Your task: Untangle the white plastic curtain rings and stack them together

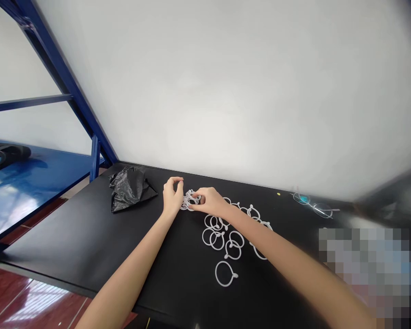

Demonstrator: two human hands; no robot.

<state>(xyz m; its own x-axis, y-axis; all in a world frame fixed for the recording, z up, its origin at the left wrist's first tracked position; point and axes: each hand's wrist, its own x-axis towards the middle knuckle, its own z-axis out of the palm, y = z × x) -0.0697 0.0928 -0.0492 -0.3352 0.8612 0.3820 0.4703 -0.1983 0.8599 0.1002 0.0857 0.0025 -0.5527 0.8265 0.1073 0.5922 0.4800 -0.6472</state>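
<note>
Several thin white rings, each with a small knob, are bunched in a small pile on a black tabletop. Along the pile's left side rests my left hand, its fingers and thumb curved with a gap showing between them and nothing visible inside. From the right, my right hand pinches a white ring at the pile between thumb and fingers; its fingertips partly cover the ring. More white rings lie loosely overlapping below and behind my right forearm, which hides some of them. One single ring lies nearer the front edge.
Left of my hands sits a crumpled black plastic bag. Clear-lensed eyeglasses lie at the back right, with a small yellow speck nearby. A white wall rises behind the table, and a blue metal frame stands at left. The lower right is pixelated.
</note>
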